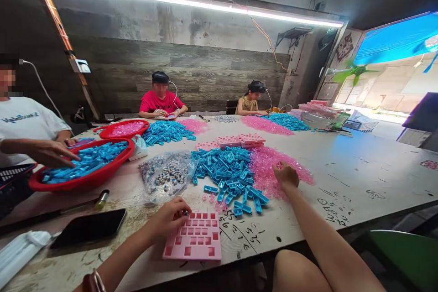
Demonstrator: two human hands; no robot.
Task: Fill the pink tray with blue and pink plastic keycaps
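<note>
My left hand [173,216] rests over the upper left corner of a pink tray [195,239] with rows of square pockets. Its fingers are curled together, and a tiny dark blue bit shows at the fingertips, too small to name. My right hand [286,175] is at a heap of clear pink plastic pieces [267,164], fingers pinched; what lies between them is hidden. Left of that heap is a pile of blue plastic cases [224,169]. A clear bag [167,175] of small silver and blue parts lies beyond my left hand.
Stacked pink trays [236,140] stand behind the blue pile. At left are a red basin [82,182] of blue cases with a co-worker's hand [51,153] in it, a black phone [89,228] and a hammer [101,199]. Two more people sit across the table.
</note>
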